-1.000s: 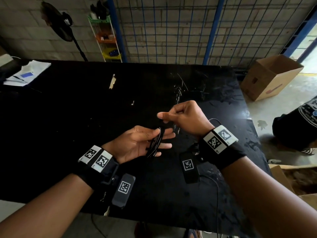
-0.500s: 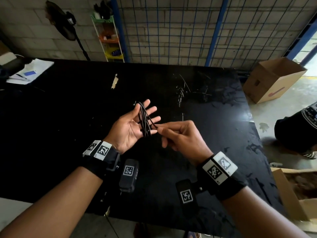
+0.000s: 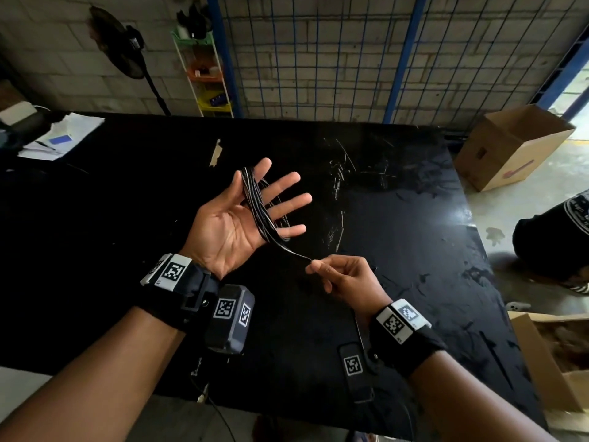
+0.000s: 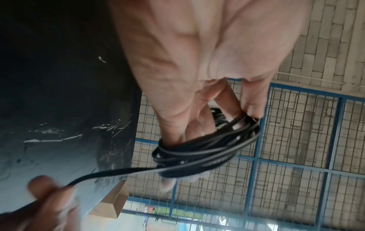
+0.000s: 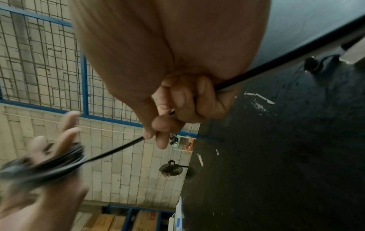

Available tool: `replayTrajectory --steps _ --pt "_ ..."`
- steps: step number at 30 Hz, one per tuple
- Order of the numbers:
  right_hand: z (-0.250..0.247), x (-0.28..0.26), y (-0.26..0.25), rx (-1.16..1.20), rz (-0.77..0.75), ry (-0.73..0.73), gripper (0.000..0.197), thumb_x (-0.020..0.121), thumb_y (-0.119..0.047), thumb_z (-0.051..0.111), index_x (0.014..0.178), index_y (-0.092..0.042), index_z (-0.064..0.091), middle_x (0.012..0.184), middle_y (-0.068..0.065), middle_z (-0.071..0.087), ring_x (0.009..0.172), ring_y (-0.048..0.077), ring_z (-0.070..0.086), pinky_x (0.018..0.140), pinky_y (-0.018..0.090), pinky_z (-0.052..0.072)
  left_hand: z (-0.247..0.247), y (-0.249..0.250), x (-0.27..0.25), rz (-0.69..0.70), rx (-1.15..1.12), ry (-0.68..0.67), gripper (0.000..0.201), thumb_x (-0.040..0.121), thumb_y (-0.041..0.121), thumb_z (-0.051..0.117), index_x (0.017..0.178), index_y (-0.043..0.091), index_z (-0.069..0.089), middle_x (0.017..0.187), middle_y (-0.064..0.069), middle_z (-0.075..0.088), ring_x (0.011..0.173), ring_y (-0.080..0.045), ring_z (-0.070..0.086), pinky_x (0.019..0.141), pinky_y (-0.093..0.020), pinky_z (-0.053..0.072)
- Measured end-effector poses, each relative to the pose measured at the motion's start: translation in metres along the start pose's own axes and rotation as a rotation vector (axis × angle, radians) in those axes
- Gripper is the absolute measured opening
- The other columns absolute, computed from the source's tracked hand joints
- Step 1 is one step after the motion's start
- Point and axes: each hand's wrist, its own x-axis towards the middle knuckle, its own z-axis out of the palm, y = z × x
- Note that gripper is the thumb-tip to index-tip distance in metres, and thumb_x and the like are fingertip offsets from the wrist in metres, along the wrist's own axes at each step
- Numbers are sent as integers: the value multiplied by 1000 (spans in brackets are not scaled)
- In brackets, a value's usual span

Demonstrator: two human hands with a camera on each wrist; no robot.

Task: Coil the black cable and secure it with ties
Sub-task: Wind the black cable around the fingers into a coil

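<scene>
black scratched worktable [image 3: 366,202] in a brick-walled shop with blue wire mesh behind. left hand [image 3: 236,224] is up over it, palm open and fingers spread straight, with the black cable [image 3: 255,205] looped in several turns around the fingers. one strand runs off the coil down to the right hand [image 3: 342,279], which pinches it between thumb and forefinger, other fingers curled. cardboard box [image 3: 510,148] on the floor off the table's far right corner.

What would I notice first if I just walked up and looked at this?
First the left hand, palm up over the middle of the black table, fingers spread, with loops of black cable wound around them. Just below and right of it, the right hand pinches the cable's loose end. A cardboard box sits on the floor to the far right.
</scene>
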Motion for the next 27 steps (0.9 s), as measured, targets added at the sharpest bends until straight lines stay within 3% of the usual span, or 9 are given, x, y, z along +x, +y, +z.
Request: replayTrajectory --steps 4,8,13,16,18,20,22,27 --pt "-15 13 -10 -17 2 90 21 97 -16 70 81 -3 72 42 -11 53 37 -3 38 40 11 30 9 -13 -14 -179 104 -133 44 104 37 50 142 16 58 166 -23 30 151 -53 28 116 -75 21" --pt "-29 26 -32 -137 -67 107 19 83 -30 85 72 -17 77 64 -3 71 59 7 61 60 24 47 7 -35 -28 -377 356 -86 51 99 36 63 142 10 60 159 -19 46 145 -47 45 118 -70 27" --pt "-29 28 -66 -416 -117 21 19 84 -34 85 76 -17 79 53 -20 66 52 -8 61 52 7 44 0 -54 -27 -457 639 70 42 101 31 57 131 3 67 149 -3 62 136 -27 60 119 -60 35" --pt "-22 21 -76 -462 -152 20 20 87 -33 82 78 -16 81 55 -23 68 55 -11 62 53 5 43 -8 -61 -24 -450 686 136 48 92 44 64 130 15 72 148 3 62 137 -25 59 120 -62 32" --pt "-15 15 -78 -431 -152 30 26 94 -30 75 80 -9 81 46 -20 61 44 -4 55 49 8 40 -13 -64 -22 -393 698 198 49 94 47 62 136 24 68 148 2 63 136 -25 60 119 -63 32" --pt "-8 8 -77 -358 -137 40 29 100 -24 67 87 -2 80 45 -13 59 37 0 46 44 13 35 -17 -65 -18 -318 641 283 52 95 45 57 141 21 63 148 -2 62 134 -28 61 117 -63 35" --pt "0 1 -71 -230 -119 28 26 102 -20 62 94 -5 81 52 -5 63 39 0 43 44 16 34 -20 -64 -15 -249 557 345 53 95 44 56 141 19 62 149 -6 62 135 -32 60 117 -65 36" --pt "23 -13 -51 13 -114 -5 23 105 -15 58 105 -6 80 64 5 70 46 12 44 44 19 33 -22 -64 -6 -143 361 398 48 98 48 51 142 31 60 154 -10 55 137 -32 58 117 -59 38"
